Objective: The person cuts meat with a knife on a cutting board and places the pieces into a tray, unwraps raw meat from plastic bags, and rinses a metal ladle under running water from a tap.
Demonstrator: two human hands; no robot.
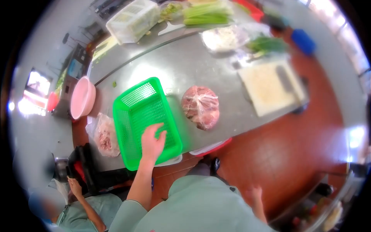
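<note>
My left hand (153,142) hovers over the green perforated plastic basket (177,148), with thumb and fingers curved apart and nothing between them. Inside, the basket looks bare. Just right of it lies a clear plastic bag of pinkish-red meat (201,112), knotted on top. A second bag of small pale-pink meat pieces (105,140) rests against the basket's left side. My right hand (255,192) hangs low beside my body, away from the table; its fingers are blurred.
On the steel table (170,58) are a white cutting board (266,87) with a knife (286,79), bagged leafy greens (266,44), celery-like stalks (206,15) and a white crate (133,21). A pink basin (83,98) stands left. Another person (91,212) is at lower left.
</note>
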